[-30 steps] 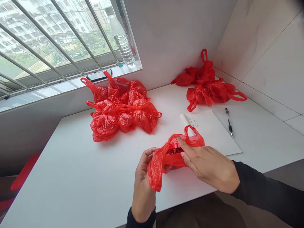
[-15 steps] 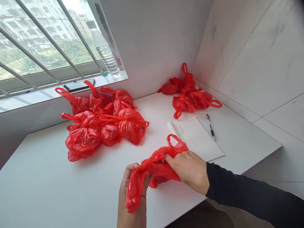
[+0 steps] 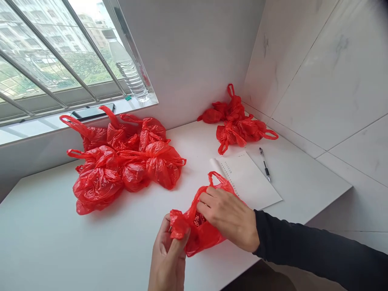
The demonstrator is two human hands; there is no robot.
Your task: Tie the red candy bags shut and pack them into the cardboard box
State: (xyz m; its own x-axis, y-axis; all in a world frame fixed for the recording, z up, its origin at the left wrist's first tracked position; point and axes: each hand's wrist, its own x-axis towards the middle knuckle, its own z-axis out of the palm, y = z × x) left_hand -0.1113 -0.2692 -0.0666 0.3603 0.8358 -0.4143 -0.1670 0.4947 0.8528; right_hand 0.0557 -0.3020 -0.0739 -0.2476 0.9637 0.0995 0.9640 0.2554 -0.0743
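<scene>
My left hand is closed round the bunched handle of a thin red plastic bag, its thumb pressed against the plastic. The bag's mouth gapes toward me. Inside lies a dark red item with white lettering, mostly covered. My right hand comes from the right in a black sleeve, with its fingers curled down into the bag's mouth. Its fingertips and whatever they grip are hidden. The bag's other handle loop stands up behind the right hand, near the notebook.
Several knotted red bags crowd the table's left back, below the windowsill. More red bags lie in the far corner. A pen rests right of the notebook. On the sill are a water bottle and a phone.
My right hand has turned palm-down and shifted slightly left over the bag's mouth. The left hand's bunch of plastic has moved up, and the lettered item inside now shows.
</scene>
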